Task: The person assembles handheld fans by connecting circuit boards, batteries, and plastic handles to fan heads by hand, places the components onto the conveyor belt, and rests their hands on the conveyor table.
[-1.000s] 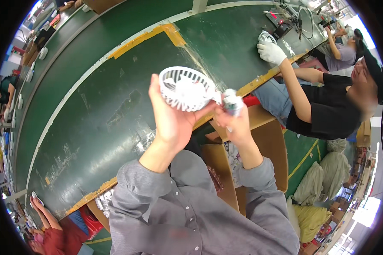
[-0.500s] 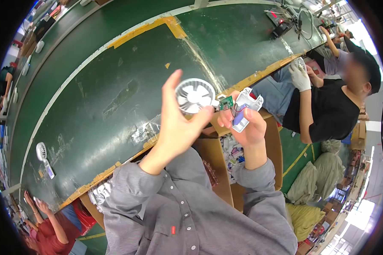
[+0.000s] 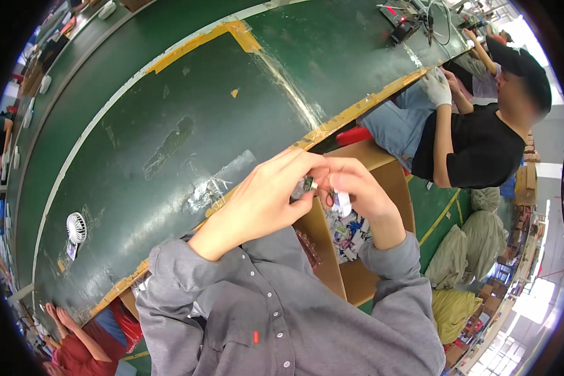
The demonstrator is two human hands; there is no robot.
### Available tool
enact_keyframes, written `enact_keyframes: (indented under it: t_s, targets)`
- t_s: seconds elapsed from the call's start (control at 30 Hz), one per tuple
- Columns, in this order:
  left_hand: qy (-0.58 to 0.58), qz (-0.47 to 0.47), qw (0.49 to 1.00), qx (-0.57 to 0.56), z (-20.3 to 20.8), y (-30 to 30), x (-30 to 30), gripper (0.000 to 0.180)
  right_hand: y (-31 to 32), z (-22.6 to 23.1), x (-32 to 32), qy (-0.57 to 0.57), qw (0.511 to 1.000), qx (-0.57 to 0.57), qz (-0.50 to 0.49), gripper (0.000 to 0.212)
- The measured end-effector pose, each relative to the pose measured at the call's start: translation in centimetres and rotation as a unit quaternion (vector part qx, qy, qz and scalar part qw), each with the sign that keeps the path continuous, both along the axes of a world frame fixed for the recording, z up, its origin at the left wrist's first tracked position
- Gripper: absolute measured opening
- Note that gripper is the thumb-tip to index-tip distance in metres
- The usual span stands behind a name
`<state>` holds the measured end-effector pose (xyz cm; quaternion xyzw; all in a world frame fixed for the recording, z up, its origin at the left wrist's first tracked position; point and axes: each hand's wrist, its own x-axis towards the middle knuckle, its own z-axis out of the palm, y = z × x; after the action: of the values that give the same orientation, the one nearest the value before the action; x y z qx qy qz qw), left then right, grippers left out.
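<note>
My left hand (image 3: pixel 263 197) is closed, thumb and fingers pinching a small dark circuit board (image 3: pixel 308 183). Right beside it, my right hand (image 3: pixel 365 193) curls round a white plastic fan housing (image 3: pixel 342 203), mostly covered by the fingers. A thin wire (image 3: pixel 329 198) shows between the two hands. The fingertips of both hands meet above the table's near edge and an open carton. Any fan head in my grasp is hidden behind my left hand.
A white handheld fan (image 3: pixel 76 227) lies on the green table (image 3: pixel 213 113), far left. Below my hands, a cardboard box (image 3: pixel 391 188) holds loose white and purple parts (image 3: pixel 351 237). A gloved co-worker (image 3: pixel 476 144) sits right; another person in red (image 3: pixel 84 344) is lower left. Wired equipment (image 3: pixel 407 25) stands back right.
Both hands have come together and slightly down. The white fan head, seen in my left hand before, is no longer visible. The housing and board are now largely covered by fingers.
</note>
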<state>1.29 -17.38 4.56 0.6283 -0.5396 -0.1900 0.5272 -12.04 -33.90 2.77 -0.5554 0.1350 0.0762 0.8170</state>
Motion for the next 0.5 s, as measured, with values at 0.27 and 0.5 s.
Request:
enact_keyframes:
  t_s: [0.27, 0.5]
  targets:
    - [0.047, -0.088, 0.993, 0.065, 0.0, 1.5, 0.6, 0.025, 2.7, 0.8, -0.6, -0.008, 0.989, -0.142, 0.032, 0.004]
    - [-0.057, -0.035, 0.996, 0.051, -1.0, 2.0, -1.0, 0.025, 3.9, -0.1, -1.0, 0.066, 0.997, -0.049, -0.003, 0.013]
